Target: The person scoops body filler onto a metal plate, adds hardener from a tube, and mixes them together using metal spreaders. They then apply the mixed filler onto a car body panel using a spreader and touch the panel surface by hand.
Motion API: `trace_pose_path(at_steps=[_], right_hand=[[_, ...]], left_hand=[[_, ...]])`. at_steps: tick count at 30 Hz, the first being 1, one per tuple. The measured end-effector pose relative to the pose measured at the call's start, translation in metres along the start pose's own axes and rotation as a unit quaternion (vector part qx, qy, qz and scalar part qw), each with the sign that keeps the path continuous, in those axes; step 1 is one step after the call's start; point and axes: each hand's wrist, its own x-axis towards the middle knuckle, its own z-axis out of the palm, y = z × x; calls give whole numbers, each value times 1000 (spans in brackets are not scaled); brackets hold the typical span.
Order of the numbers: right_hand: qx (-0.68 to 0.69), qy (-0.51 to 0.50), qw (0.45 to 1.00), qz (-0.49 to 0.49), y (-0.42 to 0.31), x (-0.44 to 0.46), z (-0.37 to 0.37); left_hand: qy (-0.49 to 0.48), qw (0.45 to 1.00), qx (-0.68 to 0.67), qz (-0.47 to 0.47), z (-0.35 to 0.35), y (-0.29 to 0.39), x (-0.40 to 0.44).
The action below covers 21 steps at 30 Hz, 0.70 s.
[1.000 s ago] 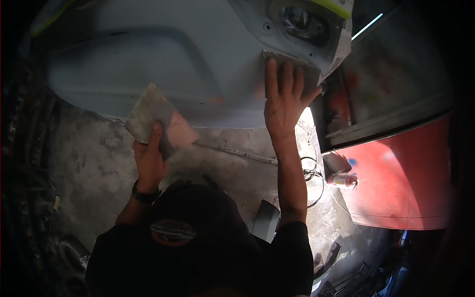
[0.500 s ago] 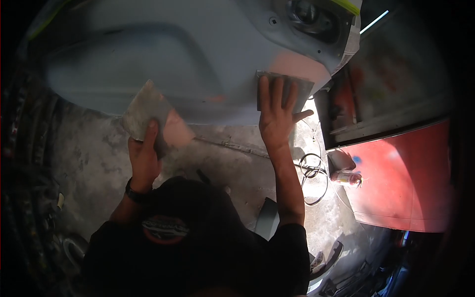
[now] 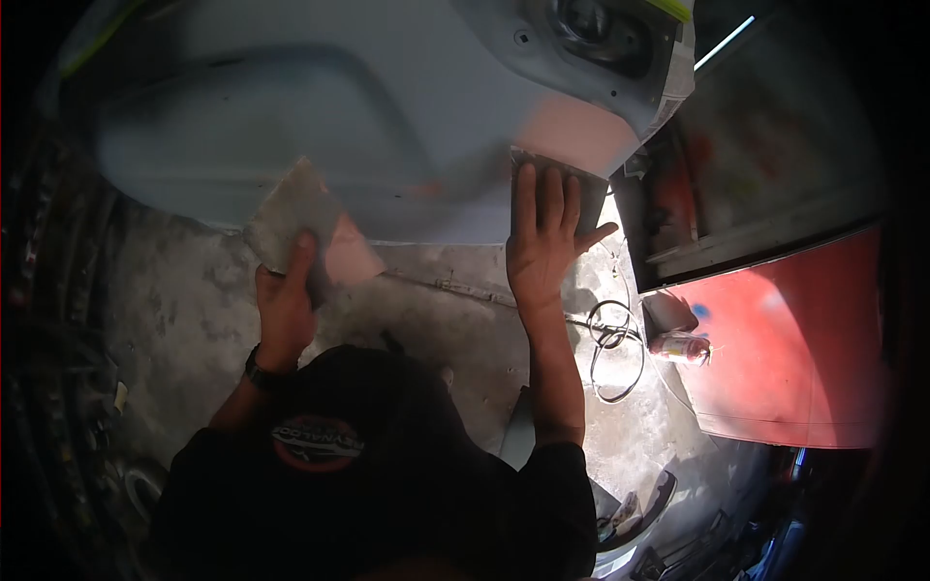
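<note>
Left hand grips a grey, pink-patched plate; right hand spreads open on a dark sheet.

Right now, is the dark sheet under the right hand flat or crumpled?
Flat. The dark sheet shows straight edges, and the right hand lies over it. Folded double or not, I cannot tell.
</note>
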Motion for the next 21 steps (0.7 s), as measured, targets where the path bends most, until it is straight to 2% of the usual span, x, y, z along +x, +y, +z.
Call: trace_pose_path(at_steps=[2, 5, 9, 16, 20, 21], right_hand=[[26, 1, 1000, -7, 1, 18, -22], [122, -24, 986, -108, -21, 14, -61], [164, -51, 965, -197, -40, -6, -79], [164, -33, 970, -178, -46, 2, -88], [154, -90, 957, -229, -53, 2, -91], [163, -115, 950, -242, -52, 4, -95]], left_hand=[[-16, 1000, -14, -3, 2, -7, 3], [-35, 996, 0, 85, 18, -3, 10], [-43, 992, -23, 115, 32, 4, 13], [-70, 992, -37, 98, 43, 5, 10], [-69, 988, 12, 136, 40, 2, 11], [-44, 992, 25, 119, 37, 0, 13]])
